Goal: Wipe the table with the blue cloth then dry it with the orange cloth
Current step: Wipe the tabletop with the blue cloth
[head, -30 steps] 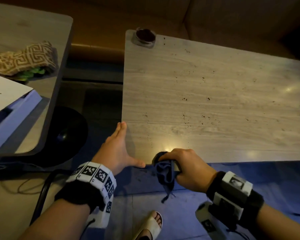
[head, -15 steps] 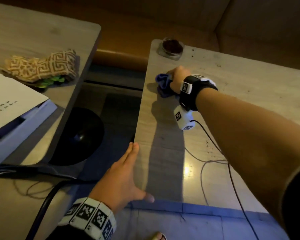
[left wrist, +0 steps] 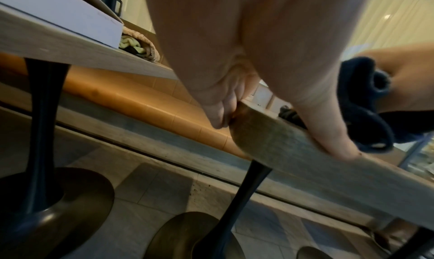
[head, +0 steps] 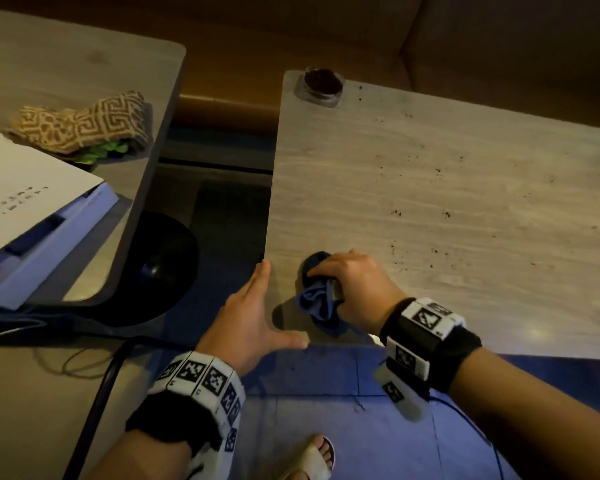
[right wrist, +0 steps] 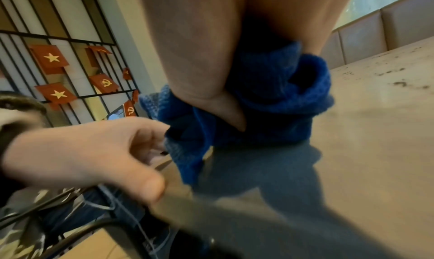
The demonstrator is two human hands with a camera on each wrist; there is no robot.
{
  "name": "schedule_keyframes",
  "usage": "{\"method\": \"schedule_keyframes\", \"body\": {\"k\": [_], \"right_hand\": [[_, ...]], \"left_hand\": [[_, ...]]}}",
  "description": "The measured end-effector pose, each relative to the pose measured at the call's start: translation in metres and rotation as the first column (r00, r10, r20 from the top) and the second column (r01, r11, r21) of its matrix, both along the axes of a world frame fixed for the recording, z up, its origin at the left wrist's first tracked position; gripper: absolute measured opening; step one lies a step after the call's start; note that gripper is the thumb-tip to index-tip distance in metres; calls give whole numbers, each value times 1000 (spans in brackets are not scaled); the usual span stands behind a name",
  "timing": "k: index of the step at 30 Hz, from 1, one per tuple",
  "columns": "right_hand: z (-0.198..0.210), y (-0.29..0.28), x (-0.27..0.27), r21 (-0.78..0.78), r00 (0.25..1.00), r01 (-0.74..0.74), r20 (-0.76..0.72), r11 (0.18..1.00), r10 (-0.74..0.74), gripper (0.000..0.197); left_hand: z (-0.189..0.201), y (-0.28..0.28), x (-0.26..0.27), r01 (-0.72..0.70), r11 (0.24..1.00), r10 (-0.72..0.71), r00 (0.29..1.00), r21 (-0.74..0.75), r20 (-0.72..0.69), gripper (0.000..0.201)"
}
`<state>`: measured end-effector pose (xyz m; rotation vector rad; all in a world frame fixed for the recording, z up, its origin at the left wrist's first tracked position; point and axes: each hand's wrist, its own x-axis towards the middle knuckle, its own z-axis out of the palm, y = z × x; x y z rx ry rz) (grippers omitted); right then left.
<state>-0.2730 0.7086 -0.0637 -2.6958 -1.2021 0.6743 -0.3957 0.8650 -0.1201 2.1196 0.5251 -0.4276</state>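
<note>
My right hand (head: 347, 282) grips the bunched blue cloth (head: 317, 303) and presses it on the grey table (head: 430, 174) near its near left corner. In the right wrist view the blue cloth (right wrist: 270, 103) bulges out from under my curled fingers. My left hand (head: 253, 313) lies flat with straight fingers along the table's left edge, thumb spread along the near edge. The left wrist view shows those fingers (left wrist: 218, 114) against the table edge (left wrist: 281, 144) and the blue cloth (left wrist: 361, 103) beside them. Dark crumbs (head: 440, 209) speckle the tabletop to the right. An orange patterned cloth (head: 84, 124) lies folded on the neighbouring table.
A small glass dish (head: 321, 84) with dark contents sits at the table's far left corner. The neighbouring table (head: 66, 64) on the left holds a white box (head: 25, 202). Black pedestal bases (head: 163, 268) stand on the tiled floor between the tables. A padded bench (head: 291, 29) runs behind.
My right hand has drawn the blue cloth from the far left corner back along the left side to the near corner. My left hand has stayed on the table's edge.
</note>
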Motion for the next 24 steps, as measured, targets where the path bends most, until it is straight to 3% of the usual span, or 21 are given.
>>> {"method": "schedule_keyframes", "body": {"k": [6,9,12,14,16,18,20,22,24], "right_hand": [[-8,-31,-72,58,1000,-17,15,998,16,47],[7,-34,-79,66,985,-32,-168,997,43,45],[28,-17,-44,169,946,139,-314,976,-81,27],[30,10,7,322,929,354,-229,878,-291,21],[25,47,66,416,904,417,-94,808,-418,18],[15,83,115,348,890,438,-37,829,-455,15],[4,111,139,155,904,424,-25,892,-426,15],[-5,131,140,25,932,363,16,932,-363,25],[-13,138,126,-7,968,242,69,970,-241,42]], "left_hand": [[-16,-9,-27,-56,996,47,992,73,113,117],[-9,-4,-34,-17,997,6,991,81,137,107],[-11,4,-36,-3,997,-13,980,82,200,75],[-17,10,-34,-5,997,-11,982,83,190,66],[-22,13,-30,-3,996,-11,988,89,155,73],[-25,14,-27,0,996,-11,992,88,127,83],[-28,13,-27,-14,998,5,992,65,126,87],[-28,12,-29,-47,998,40,990,45,137,87],[-25,12,-29,-79,996,73,987,36,145,90]]}}
